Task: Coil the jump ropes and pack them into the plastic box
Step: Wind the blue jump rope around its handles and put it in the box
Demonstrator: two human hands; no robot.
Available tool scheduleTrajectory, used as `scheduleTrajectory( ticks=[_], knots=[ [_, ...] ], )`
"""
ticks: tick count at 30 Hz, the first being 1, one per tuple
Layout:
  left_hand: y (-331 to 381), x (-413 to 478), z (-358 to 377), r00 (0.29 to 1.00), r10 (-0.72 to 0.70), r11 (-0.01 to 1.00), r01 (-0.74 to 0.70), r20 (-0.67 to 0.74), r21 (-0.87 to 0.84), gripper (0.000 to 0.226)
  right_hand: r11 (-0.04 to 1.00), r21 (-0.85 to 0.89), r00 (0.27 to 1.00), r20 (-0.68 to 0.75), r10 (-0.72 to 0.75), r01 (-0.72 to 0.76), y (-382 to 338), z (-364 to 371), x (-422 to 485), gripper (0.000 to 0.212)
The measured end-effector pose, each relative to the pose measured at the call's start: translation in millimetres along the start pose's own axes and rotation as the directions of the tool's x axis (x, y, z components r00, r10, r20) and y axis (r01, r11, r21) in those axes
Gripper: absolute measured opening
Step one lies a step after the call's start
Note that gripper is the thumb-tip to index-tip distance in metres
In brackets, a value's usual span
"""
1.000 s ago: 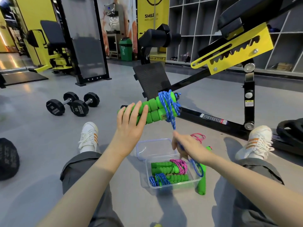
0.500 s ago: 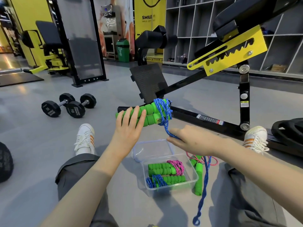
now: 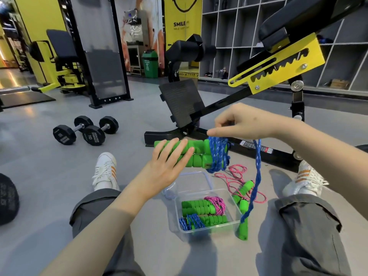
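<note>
– Far left on the grey floor: first entry?
– Dark rounded bag (image 3: 8, 198), cut off by the frame edge. Right of it are two black hex dumbbells (image 3: 85, 130), side by side, marked 10. Then a white shoe (image 3: 104, 172) with orange stripes, toe up.
– Left hand?
– Left hand (image 3: 167, 164) is seen from the back. Its fingers are wrapped over two green foam handles (image 3: 197, 154), held side by side and roughly level, above the floor. Thumb hidden.
– Cord?
– Blue cord (image 3: 218, 154) is wound in several turns round the handles' right ends. Right hand (image 3: 245, 122) sits just above that coil, its fingertips pinching a strand and the other fingers curled. From under that hand a doubled hanging length (image 3: 256, 172) drops to the right, its loop ending near the box's right front corner.
– Box?
– Clear plastic box (image 3: 177, 212) is on the floor between the legs, below the held handles, open. Inside, a pink-cord bundle (image 3: 201, 207) lies at the rear and a blue-cord bundle (image 3: 211, 219) at the front, both with green handles. Clear lid (image 3: 191, 180) lies just behind the box.
– Right of the box?
– Loose pink jump rope (image 3: 243, 189) is uncoiled, its cord sprawled on the floor and its green handles just beside the box's right wall. Second white shoe (image 3: 306, 180) is further right. Black-and-yellow adjustable bench (image 3: 282, 62) stands behind both hands.
</note>
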State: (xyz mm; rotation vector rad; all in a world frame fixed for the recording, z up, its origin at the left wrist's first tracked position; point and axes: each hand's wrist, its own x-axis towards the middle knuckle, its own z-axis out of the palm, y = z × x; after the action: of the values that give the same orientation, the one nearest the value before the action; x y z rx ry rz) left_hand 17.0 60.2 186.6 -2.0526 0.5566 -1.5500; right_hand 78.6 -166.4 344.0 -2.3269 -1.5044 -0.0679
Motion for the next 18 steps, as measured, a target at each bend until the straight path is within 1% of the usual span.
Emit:
scheduleTrajectory(
  ticks=[3, 5, 8, 11, 13, 15, 16, 17, 18],
  knots=[
    [3, 7, -6, 0.999, 0.022, 0.999, -0.024, -0.041, -0.040, 0.036, 0.997, 0.074, 0.997, -0.080, -0.001, 0.007, 7, -2, 6, 0.039],
    [6, 13, -9, 0.998, 0.032, 0.998, -0.035, -0.062, -0.048, 0.035, 0.991, 0.133, 0.995, -0.095, 0.015, -0.002, 10, 0, 7, 0.039],
    [9, 21, -11, 0.995, 0.017, 0.997, -0.023, -0.096, -0.072, 0.034, 0.961, 0.266, 0.994, -0.062, 0.088, -0.069, 18, 8, 8, 0.046],
    [11, 26, -11, 0.993, 0.001, 0.997, -0.010, -0.117, -0.075, 0.035, 0.890, 0.434, 0.987, -0.018, 0.163, -0.139, 28, 19, 8, 0.046],
    [14, 28, -12, 0.994, -0.006, 0.997, -0.003, -0.114, -0.081, 0.036, 0.852, 0.491, 0.980, 0.018, 0.196, -0.180, 34, 26, 8, 0.048],
    [18, 29, -13, 0.993, -0.015, 0.996, 0.004, -0.121, -0.086, 0.036, 0.821, 0.526, 0.973, 0.070, 0.218, -0.222, 38, 33, 8, 0.053],
    [19, 30, -15, 0.992, -0.021, 0.995, 0.008, -0.127, -0.098, 0.037, 0.769, 0.596, 0.972, 0.111, 0.206, -0.232, 39, 35, 8, 0.055],
    [20, 32, -16, 0.990, -0.036, 0.993, 0.019, -0.136, -0.119, 0.039, 0.664, 0.707, 0.970, 0.163, 0.182, -0.244, 41, 36, 9, 0.055],
    [21, 32, -14, 0.988, -0.034, 0.992, 0.016, -0.148, -0.123, 0.041, 0.522, 0.816, 0.968, 0.195, 0.157, -0.249, 43, 42, 8, 0.055]
  ],
)
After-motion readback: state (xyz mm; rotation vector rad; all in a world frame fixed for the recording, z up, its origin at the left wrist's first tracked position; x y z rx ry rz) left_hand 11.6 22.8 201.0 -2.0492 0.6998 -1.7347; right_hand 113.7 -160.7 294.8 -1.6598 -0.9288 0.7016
